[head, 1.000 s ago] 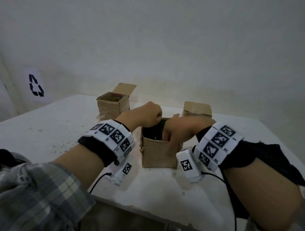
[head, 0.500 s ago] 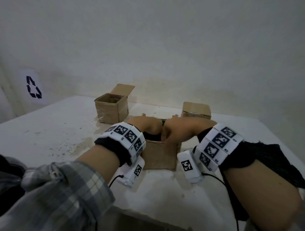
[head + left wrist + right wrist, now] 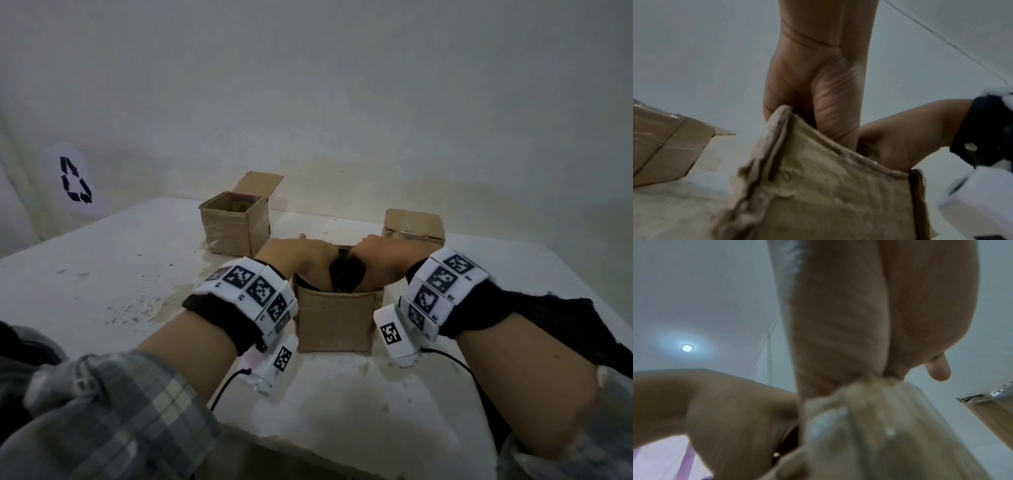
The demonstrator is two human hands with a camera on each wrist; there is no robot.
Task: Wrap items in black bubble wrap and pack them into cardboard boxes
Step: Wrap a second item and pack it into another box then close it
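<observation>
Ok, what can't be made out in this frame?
- What lies inside the near box: head view, both hands cover its opening; only a bit of black wrap shows.
- Fingers of the left hand and right hand: down inside the box in every view.
- Contents of the far open box: too small and dim.
- Right wrist view: box edge blurred.

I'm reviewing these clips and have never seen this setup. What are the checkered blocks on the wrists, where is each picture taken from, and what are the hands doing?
No machine: a person wears marker-covered wrist bands carrying cameras. The head view looks down on a white table; the two wrist views look along each hand. The left hand and right hand reach into the near open brown cardboard box, pushing down a black bubble-wrapped bundle. Their fingers are hidden inside, so the grip is unclear. Behind stand an open-flapped cardboard box and a closed cardboard box. Loose black wrap lies at the right.
</observation>
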